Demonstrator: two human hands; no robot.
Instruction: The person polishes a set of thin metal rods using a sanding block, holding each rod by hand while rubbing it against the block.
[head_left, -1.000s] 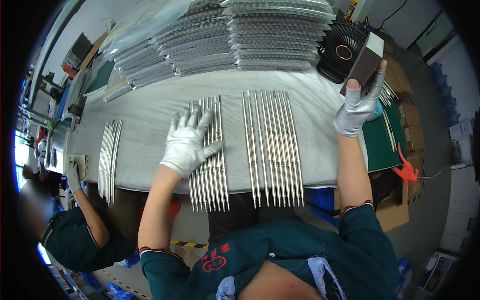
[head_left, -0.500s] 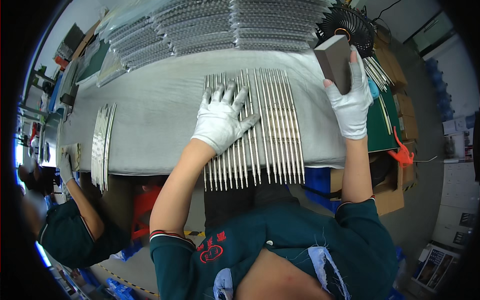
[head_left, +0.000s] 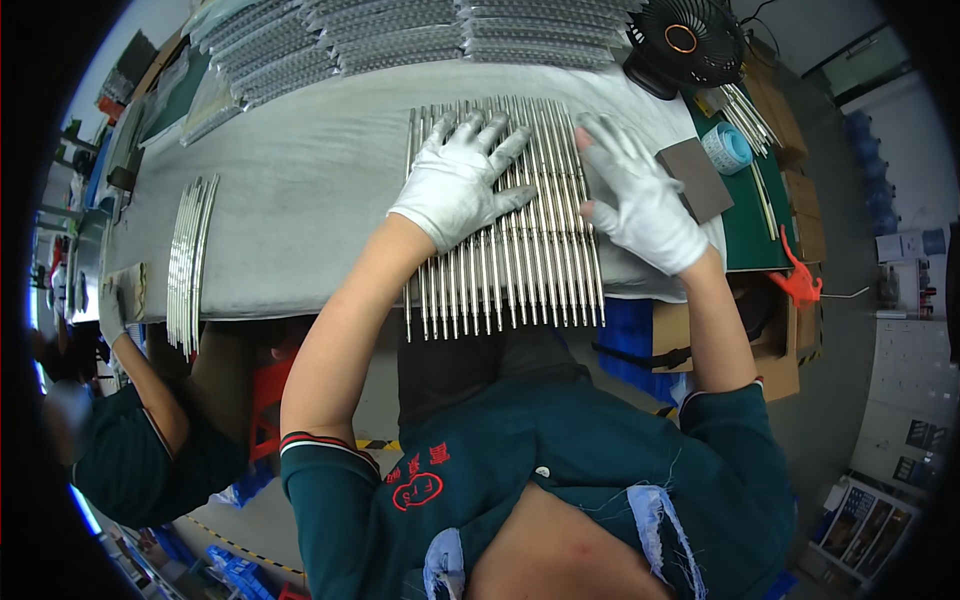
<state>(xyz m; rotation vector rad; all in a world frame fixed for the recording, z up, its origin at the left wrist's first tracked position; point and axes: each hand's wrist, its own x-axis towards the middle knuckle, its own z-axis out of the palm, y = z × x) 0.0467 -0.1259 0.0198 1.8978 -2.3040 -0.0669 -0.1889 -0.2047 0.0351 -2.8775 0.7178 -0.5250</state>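
Observation:
A row of slim shiny metal rods (head_left: 545, 255) lies side by side on the cloth-covered table, the near ends reaching past its front edge. My left hand (head_left: 465, 185), in a white glove with greyed fingertips, rests flat over the upper left part of the row, fingers spread. At the row's right edge is my right hand (head_left: 642, 205), gloved too, with its fingers stretched out and nothing in them. Bare thumb and finger tips show through that glove. Just right of this hand a flat grey-brown block (head_left: 697, 180) lies on the table, its left side partly covered by the hand.
Stacked clear plastic trays (head_left: 400, 40) line the back. A black fan (head_left: 685, 45) stands back right, near a light-blue roll (head_left: 727, 148) and more rods (head_left: 750, 118). A red air gun (head_left: 798, 280) hangs at the right edge. Leftward are another rod bundle (head_left: 190, 265) and a co-worker (head_left: 150, 450).
My right hand has put the block down on the right and moved left to the rods. The gaps in the row have narrowed. The whole view has shifted slightly.

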